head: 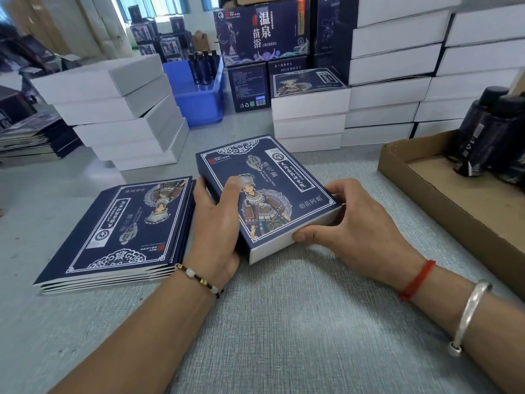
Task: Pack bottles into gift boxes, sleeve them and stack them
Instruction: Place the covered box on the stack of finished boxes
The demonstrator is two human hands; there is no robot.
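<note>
The sleeved box (267, 194) lies at table centre, its long axis running from 11 to 5 o'clock, white inner end showing at the near edge. The left hand (216, 226) grips its 9 o'clock side, thumb on top; the right hand (349, 223) grips its near corner at 4 o'clock. Flat sleeves (119, 234) lie at 9 o'clock; the likely stack (309, 109) stands at 12, nearer the right hand.
</note>
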